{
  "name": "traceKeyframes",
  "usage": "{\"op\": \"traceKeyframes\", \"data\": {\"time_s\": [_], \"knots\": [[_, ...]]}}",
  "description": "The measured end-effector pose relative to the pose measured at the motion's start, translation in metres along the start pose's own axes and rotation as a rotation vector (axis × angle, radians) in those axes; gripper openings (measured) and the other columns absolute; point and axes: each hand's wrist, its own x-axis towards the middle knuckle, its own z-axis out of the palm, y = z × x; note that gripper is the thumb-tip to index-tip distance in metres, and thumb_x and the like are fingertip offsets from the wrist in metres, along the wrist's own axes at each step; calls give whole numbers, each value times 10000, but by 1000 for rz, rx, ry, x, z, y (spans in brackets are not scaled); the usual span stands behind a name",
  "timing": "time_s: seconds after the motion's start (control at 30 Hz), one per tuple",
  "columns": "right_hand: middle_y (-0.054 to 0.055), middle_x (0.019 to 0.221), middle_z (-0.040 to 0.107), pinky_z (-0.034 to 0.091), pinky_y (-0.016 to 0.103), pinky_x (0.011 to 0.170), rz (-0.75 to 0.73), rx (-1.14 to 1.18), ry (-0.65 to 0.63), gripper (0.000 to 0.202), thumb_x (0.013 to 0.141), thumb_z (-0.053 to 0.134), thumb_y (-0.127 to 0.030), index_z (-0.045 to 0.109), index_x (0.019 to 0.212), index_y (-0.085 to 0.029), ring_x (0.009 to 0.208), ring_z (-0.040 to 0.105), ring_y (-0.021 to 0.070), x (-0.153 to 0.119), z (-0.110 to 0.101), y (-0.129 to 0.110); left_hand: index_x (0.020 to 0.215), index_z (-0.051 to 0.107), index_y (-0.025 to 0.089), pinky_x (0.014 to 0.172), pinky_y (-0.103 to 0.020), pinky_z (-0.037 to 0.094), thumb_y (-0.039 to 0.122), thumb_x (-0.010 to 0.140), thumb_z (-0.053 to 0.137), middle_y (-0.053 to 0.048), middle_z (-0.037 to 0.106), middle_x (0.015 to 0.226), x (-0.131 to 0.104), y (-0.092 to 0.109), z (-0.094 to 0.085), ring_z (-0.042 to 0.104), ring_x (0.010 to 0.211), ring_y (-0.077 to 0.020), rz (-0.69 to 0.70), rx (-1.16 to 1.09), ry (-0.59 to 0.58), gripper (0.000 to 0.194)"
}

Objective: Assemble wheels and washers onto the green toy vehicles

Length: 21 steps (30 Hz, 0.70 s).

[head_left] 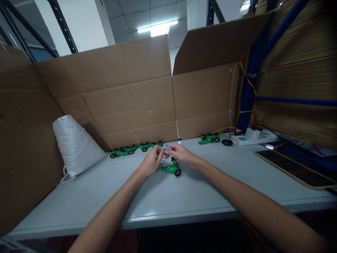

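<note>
Head view: fingertip work above a single green vehicle

Left to right on my remote feed. Near the worktop's (210, 189) left edge: a white padded bundle (75, 147). Along the back edge: a row of green vehicles (122, 151). Mid-worktop: left hand (152, 161), thumb and fingers curled in; I cannot tell whether they close on anything. Just on the front-edge side of the hands lies the working vehicle (170, 169), wheel at its right end; neither hand appears to grip it. Right hand (181, 154): fingertips pinched around a slim purplish item (169, 148), close to the left fingers. Farther right, by the back edge: another green vehicle (209, 138), a black ring (227, 142), a power strip (252, 137).

Judgement: step in hand is handling small pieces between both hands. The next move calls for a steady pinch and careful alignment.
</note>
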Motion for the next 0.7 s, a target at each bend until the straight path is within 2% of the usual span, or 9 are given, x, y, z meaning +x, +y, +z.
{"op": "traceKeyframes", "data": {"time_s": [0.27,0.5,0.7], "knots": [[47,827,698,214,226,425,79,27,-8,280,864,693,-434,646,847,-159,488,380,70,-5,4,-11,1016,515,209,736,-292,406,443,1069,405,-11,578,891,-2,-3,3,526,773,-164,-8,-56,-20,264],[17,797,677,142,202,381,121,158,-37,317,847,714,-473,625,869,-170,449,281,48,-9,3,-18,1035,492,207,772,-285,431,483,1063,417,-23,570,936,-2,3,1,532,820,-162,-26,-194,-9,288],[-27,719,615,109,213,382,124,197,-104,349,860,705,-507,609,862,-171,427,209,32,-11,0,-21,1016,466,210,687,-260,425,551,1048,429,10,536,834,0,-5,8,487,706,-134,-84,-363,0,345]]}}
